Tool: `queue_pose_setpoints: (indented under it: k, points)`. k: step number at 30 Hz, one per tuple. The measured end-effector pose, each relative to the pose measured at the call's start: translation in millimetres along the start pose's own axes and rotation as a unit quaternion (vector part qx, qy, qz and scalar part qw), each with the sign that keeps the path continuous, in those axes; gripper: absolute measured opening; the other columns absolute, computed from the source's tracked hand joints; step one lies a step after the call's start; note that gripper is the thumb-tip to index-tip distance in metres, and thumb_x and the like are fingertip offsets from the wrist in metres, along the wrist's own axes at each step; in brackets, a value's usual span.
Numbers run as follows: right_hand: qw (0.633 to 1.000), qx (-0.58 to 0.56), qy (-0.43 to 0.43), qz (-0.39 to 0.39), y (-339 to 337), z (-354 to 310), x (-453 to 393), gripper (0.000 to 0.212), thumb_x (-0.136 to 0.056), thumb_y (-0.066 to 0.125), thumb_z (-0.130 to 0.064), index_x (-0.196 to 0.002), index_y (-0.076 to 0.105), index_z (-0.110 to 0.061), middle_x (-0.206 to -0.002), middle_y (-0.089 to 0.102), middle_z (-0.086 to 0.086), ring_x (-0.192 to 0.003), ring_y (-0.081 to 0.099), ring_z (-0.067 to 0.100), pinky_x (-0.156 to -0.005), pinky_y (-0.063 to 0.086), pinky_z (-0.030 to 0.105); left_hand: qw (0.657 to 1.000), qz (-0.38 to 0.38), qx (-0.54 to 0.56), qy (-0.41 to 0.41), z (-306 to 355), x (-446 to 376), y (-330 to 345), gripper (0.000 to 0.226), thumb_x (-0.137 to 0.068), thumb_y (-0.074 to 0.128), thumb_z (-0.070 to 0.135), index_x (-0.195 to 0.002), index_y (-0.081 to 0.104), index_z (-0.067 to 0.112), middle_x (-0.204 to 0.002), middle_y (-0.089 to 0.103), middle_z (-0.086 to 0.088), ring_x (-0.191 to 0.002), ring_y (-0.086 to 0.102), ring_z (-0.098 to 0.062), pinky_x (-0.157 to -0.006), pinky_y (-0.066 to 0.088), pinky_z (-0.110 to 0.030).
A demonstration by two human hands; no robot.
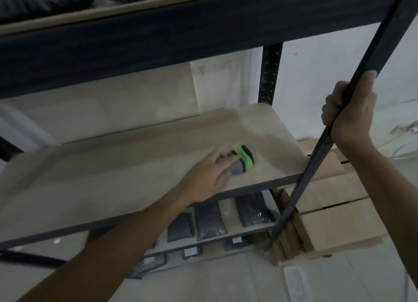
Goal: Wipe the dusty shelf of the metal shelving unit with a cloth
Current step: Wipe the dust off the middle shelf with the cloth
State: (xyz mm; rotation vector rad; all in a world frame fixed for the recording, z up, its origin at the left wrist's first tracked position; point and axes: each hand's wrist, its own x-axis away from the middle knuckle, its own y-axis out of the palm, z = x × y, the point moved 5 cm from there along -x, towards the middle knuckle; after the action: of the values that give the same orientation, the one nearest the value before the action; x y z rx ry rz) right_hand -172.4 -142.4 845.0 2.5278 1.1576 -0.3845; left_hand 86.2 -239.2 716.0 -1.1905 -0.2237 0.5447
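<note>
Cloth [239,162]: small bunched wad, grey with a bright green band and dark trim, lying on the pale board shelf [113,166] right of the frame's centre, near the shelf's front right corner. Judged light and soft, limp enough to fold under the palm; no fragility concern. It should drag with some friction over the dusty board, so it needs downward pressure more than a tight grasp; best taken from above, the fingers spread over the bunched grey part so the wad does not roll out from under them. Left hand [211,174]: reaches in from the lower left of the frame, fingers extended and laid on the grey end of the cloth, pressing rather than pinching as far as I can tell; the thumb side is partly hidden. The shelf surface is a shade paler toward the upper right, though whether that marks dust I cannot say. Right hand [349,110]: at the right of the frame, fingers curled round the dark slanting metal post [300,188] of the shelving unit, apparently as a brace. Below, lower centre: dark plastic packets [210,220] lined up on a lower shelf. Lower right: flat cardboard boxes [334,215] stacked beside the unit.
</note>
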Motion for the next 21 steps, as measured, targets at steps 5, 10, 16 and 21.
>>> queue_pose_setpoints:
  k: [5, 10, 16, 21]
  points:
    - [1.000, 0.019, -0.011, -0.004, -1.0, -4.4, 1.7, 0.070, -0.078, 0.033, -0.090, -0.047, 0.042, -0.028, -0.041, 0.034, -0.013, -0.037, 0.027, 0.011, -0.046, 0.019, 0.032, 0.997, 0.020, 0.066, -0.023, 1.0, 4.6, -21.0, 0.049, -0.106, 0.046, 0.027, -0.154, 0.039, 0.029, -0.134, 0.049, -0.008, -0.114, 0.056, -0.025, -0.101, 0.049, -0.042]
    - [0.999, 0.029, -0.016, 0.004, -1.5, -2.8, 1.1, 0.070, -0.078, 0.033, -0.089, -0.046, 0.041, -0.027, -0.041, 0.034, -0.011, -0.038, 0.028, 0.014, -0.045, 0.020, 0.033, 0.978, 0.114, -0.011, -0.173, -82.8, -44.9, -43.6, 0.049, -0.107, 0.043, 0.026, -0.156, 0.039, 0.021, -0.138, 0.046, -0.020, -0.124, 0.050, -0.037, -0.103, 0.041, -0.038]
    - [0.999, 0.034, -0.023, -0.002, -4.9, 1.8, 0.3, 0.070, -0.079, 0.033, -0.088, -0.046, 0.039, -0.027, -0.042, 0.034, -0.009, -0.040, 0.029, 0.018, -0.046, 0.022, 0.033, 0.988, 0.081, -0.036, -0.127, -39.0, -23.5, -5.8, 0.050, -0.107, 0.045, 0.026, -0.156, 0.038, 0.024, -0.135, 0.044, -0.018, -0.115, 0.051, -0.037, -0.092, 0.047, -0.040]
    - [0.997, 0.062, -0.043, -0.008, -7.4, -0.7, -1.4, 0.076, -0.085, 0.031, -0.084, -0.052, 0.031, -0.015, -0.050, 0.030, 0.017, -0.044, 0.027, 0.035, -0.042, 0.024, 0.047, 1.000, 0.005, 0.013, -0.002, 30.3, 23.3, 13.7, 0.052, -0.104, 0.046, 0.022, -0.154, 0.037, 0.033, -0.129, 0.043, -0.003, -0.107, 0.053, -0.021, -0.087, 0.052, -0.037]
